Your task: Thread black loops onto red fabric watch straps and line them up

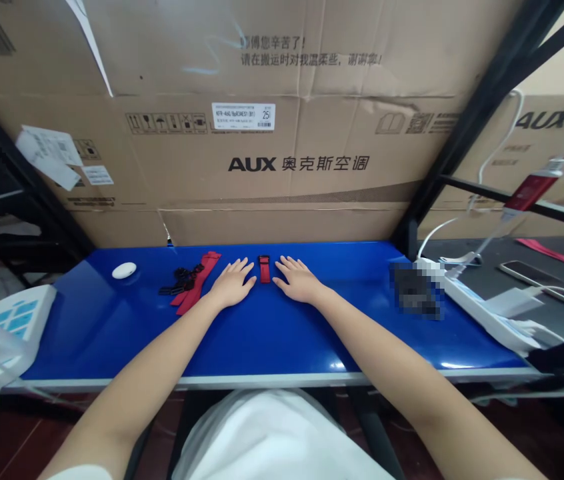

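Observation:
My left hand (233,283) lies flat on the blue table (272,333), fingers stretched out and holding nothing. My right hand (298,279) rests flat the same way, a little to the right. Between the two hands lies a short red strap with a black buckle (264,268), touched by neither hand. Just left of my left hand lie long red straps (197,283) with several black buckles (181,280) on and beside them.
A white oval object (124,270) sits at the table's back left. Large cardboard boxes (282,133) wall off the back. A white power strip (487,310) with cables lies at the right, a black metal frame (462,133) behind it. A white-and-blue device (7,330) sits left.

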